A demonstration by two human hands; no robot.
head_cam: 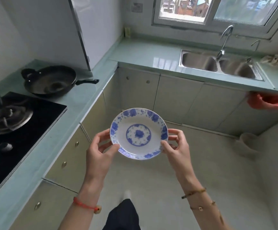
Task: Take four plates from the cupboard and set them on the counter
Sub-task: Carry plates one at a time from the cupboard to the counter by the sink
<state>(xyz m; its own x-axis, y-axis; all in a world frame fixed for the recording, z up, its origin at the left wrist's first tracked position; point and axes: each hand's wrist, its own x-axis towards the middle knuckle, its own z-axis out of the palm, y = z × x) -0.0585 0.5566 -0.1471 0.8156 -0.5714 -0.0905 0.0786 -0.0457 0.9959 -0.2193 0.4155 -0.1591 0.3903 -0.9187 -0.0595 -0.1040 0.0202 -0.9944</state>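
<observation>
L-shaped bench (145,52) along left and far walls: one twin-basin sink (198,60) in the far run, one hob (35,117) and one pan (50,81) on the left. Floor (168,188) between is open. One blue-patterned plate (139,133) mid-air over it, roughly level, off both bench edges. Left hand (100,153) pinches its left rim, right hand (178,150) its right rim, thumbs on top.

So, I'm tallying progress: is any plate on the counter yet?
No, the only plate in view is held between the left hand and right hand, off the counter.
</observation>
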